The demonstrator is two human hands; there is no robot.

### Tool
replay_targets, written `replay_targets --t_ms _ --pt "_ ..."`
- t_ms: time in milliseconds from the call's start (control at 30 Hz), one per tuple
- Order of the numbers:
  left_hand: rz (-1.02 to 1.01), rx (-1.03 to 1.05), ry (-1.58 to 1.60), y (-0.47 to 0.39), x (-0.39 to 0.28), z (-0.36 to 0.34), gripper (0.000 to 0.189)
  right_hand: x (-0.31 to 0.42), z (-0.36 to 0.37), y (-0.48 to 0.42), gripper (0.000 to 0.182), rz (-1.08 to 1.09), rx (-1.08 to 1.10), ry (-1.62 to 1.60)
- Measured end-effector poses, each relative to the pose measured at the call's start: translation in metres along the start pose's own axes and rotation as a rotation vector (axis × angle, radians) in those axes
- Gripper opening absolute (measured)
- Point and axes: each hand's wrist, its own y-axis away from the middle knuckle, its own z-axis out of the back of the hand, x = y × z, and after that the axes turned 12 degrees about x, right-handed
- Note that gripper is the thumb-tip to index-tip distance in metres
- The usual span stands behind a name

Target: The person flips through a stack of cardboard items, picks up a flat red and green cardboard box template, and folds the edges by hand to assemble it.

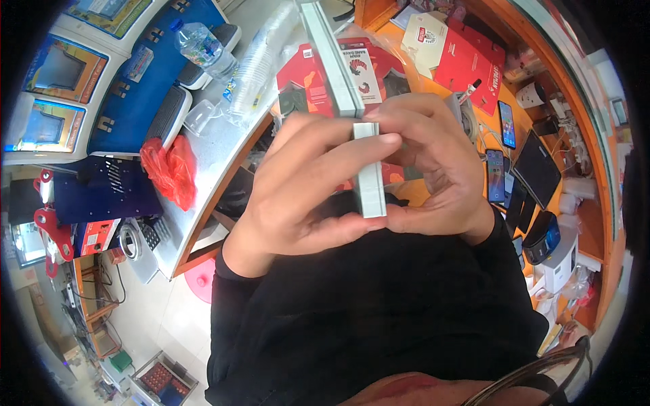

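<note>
Between both hands is a short pale grey-green block [371,188] with a grooved long side, held upright in front of a black long-sleeved top. My left hand [299,188] grips it with a finger across its upper part and the thumb at its lower end. My right hand [436,167] curls around from the other side, thumb tip by the block's lower end and fingertips near its top. Just beyond the fingertips is a longer bar [332,61] of similar colour; whether a hand touches it cannot be told. Red printed food boxes [304,76] lie behind it, partly hidden.
To the left, a drink dispenser [109,81], a water bottle [205,48], stacked plastic cups [259,66] and a red plastic bag [170,172] stand on a counter [213,147]. On the right, an orange desk holds phones [496,175], a dark tablet-like device [537,169], a marker [469,91] and cables.
</note>
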Motion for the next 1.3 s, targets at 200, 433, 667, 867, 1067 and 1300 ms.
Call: replay_targets --t_ms 200,433,667,867,1067,1300 --pt "0.024 0.09 0.072 -0.012 0.004 -0.013 0.051 -0.003 0.005 0.021 0.067 -0.035 -0.114 0.058" --pt "0.011 -0.028 0.189 -0.015 0.006 -0.029 0.052 0.015 0.024 0.02 0.059 0.017 -0.044 0.474" --pt "0.028 0.069 0.173 -0.002 0.009 -0.023 0.068 0.013 0.019 0.02 0.058 0.005 -0.042 0.526" --pt "0.024 -0.11 0.179 -0.001 0.009 -0.031 0.056 0.01 0.018 0.017 0.058 0.007 -0.02 0.496" --pt "0.013 -0.113 0.176 0.0 0.011 -0.03 0.057 0.005 0.019 0.016 0.058 0.037 0.005 0.497" --pt "0.008 -0.105 0.177 0.001 0.011 -0.026 0.057 0.002 0.018 0.015 0.057 0.042 0.012 0.457"
